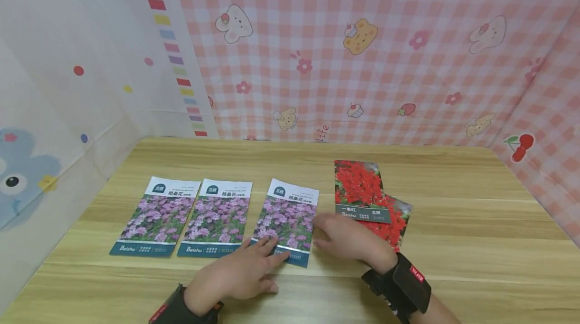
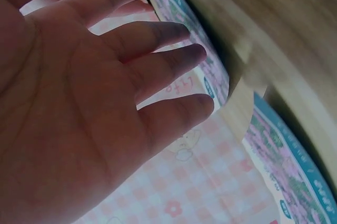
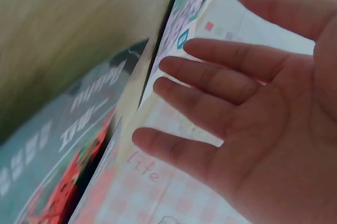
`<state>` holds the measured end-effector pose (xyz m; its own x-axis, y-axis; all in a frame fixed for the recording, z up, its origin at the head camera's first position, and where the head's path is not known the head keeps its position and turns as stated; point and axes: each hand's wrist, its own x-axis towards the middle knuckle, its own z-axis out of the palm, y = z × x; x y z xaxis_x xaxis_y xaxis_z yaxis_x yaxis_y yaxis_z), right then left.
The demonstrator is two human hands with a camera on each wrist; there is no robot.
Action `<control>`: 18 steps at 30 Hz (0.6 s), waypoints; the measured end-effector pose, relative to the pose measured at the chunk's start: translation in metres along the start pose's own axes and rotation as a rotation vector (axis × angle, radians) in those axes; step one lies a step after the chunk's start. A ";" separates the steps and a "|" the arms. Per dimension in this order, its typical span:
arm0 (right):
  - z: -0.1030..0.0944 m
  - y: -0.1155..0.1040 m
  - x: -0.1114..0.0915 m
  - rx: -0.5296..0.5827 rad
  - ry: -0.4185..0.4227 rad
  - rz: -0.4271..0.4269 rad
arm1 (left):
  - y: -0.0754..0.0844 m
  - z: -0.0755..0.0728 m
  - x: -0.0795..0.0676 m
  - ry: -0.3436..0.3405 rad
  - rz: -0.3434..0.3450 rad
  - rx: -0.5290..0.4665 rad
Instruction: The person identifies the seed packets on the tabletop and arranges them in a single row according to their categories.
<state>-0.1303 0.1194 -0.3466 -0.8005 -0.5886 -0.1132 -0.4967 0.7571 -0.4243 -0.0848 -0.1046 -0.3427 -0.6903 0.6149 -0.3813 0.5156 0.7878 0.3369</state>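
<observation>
Three flower seed packets with purple blooms, white tops and teal bottom bands lie in a row. The left packet (image 1: 154, 218) and middle packet (image 1: 217, 218) sit close together; the right packet (image 1: 287, 216) lies slightly turned. My left hand (image 1: 240, 271) rests its spread fingertips on the lower band of the right packet. At that packet's right edge is my right hand (image 1: 351, 241), fingers touching or very near it. Both wrist views show straight fingers on the left hand (image 2: 89, 98) and the right hand (image 3: 263, 108).
Right of the right hand, a red-flower seed packet (image 1: 360, 188) overlaps a second red-flower packet (image 1: 399, 216), tilted beneath it. The wooden table (image 1: 453, 243) meets a pink checked cloth (image 1: 326, 82) at the back and a pale cloth (image 1: 113, 123) on the left.
</observation>
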 end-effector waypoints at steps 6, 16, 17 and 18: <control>0.002 -0.012 -0.002 -0.059 -0.033 -0.100 | 0.000 -0.004 -0.003 0.006 -0.040 0.010; 0.006 -0.023 -0.004 -0.084 -0.173 -0.112 | -0.003 -0.007 -0.006 -0.020 -0.112 0.030; 0.007 -0.023 -0.004 -0.083 -0.178 -0.113 | -0.003 -0.007 -0.006 -0.021 -0.113 0.025; 0.007 -0.023 -0.004 -0.092 -0.177 -0.120 | -0.003 -0.007 -0.007 -0.021 -0.116 0.018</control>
<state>-0.1133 0.1027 -0.3430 -0.6670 -0.7100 -0.2258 -0.6195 0.6969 -0.3615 -0.0853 -0.1113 -0.3349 -0.7353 0.5200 -0.4347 0.4422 0.8541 0.2737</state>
